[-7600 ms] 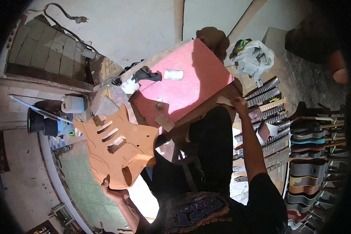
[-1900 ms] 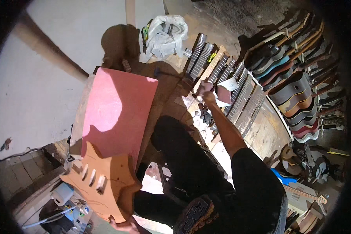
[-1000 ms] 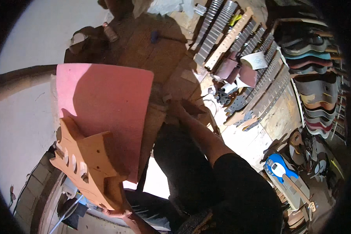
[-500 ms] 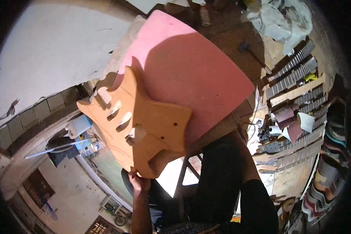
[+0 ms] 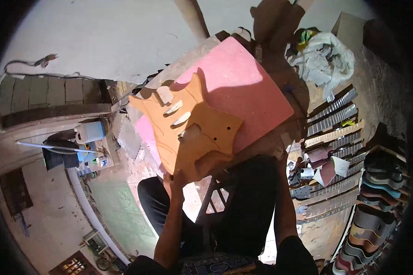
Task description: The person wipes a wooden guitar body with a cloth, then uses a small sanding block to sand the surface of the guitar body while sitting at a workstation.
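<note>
We hold an unfinished wooden guitar body (image 5: 188, 128), pale orange, with routed pickup slots and two horns, lying partly on a pink pad (image 5: 243, 87) that covers the counter (image 5: 261, 146). The body rests across the pad's near left corner, its horns pointing toward the far left and its rounded lower end overhanging the counter's near edge. Our left hand (image 5: 175, 182) closes its grip on that overhanging lower end, fingers wrapped around the rim. Our right hand (image 5: 281, 158) sits at the counter's near right edge, just beside the pad; we cannot tell whether its grip is wide or narrow, because shadow hides the fingers. Our dark-trousered legs show below the counter. Off the counter's right side, rows of guitar necks (image 5: 330, 119) lie on the floor, with a stack of coloured guitar bodies (image 5: 376, 201) beyond them. A heap of white cloth (image 5: 323, 59) lies past the far right corner. To the left stands a white plastic jug (image 5: 91, 132).
</note>
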Available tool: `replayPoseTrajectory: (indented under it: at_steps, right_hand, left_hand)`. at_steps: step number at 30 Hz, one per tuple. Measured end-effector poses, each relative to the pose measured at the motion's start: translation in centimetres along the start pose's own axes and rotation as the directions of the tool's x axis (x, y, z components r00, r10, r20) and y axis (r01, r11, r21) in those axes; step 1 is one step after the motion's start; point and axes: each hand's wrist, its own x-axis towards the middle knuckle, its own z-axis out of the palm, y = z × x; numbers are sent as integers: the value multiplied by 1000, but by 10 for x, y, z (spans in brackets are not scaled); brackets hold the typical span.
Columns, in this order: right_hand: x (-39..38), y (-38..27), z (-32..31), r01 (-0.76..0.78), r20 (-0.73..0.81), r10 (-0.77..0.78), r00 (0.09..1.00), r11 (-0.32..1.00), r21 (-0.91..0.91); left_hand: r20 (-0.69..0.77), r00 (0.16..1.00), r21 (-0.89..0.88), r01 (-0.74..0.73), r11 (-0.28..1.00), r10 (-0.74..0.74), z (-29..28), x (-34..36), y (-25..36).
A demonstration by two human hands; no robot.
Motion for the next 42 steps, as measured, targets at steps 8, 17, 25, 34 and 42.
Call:
replayPoseTrajectory:
  at_steps: [8, 17, 25, 34, 42]
  right_hand:
    - [-42, -74, -57, -184, -157, 179, 971, 983, -17]
    - [-159, -224, -76, 830, 128, -871, 474, 393, -396]
    - [-284, -368, 36, -292, 749, -370, 550, 755, 587]
    - [-288, -358, 125, -414, 776, -229, 587, 739, 531]
    - [-99, -257, 210, -93, 282, -948, 147, -297, -950]
  left_hand:
    - [-133, 930, 322, -287, 902, 344, -25, -14, 6]
    - [-318, 838, -107, -497, 861, 444, -71, -16, 5]
    - [104, 907, -823, -152, 548, 407, -148, -104, 113]
    - [362, 738, -784, -90, 615, 569, -186, -127, 118]
    - [447, 848, -678, 114, 726, 284, -173, -96, 75]
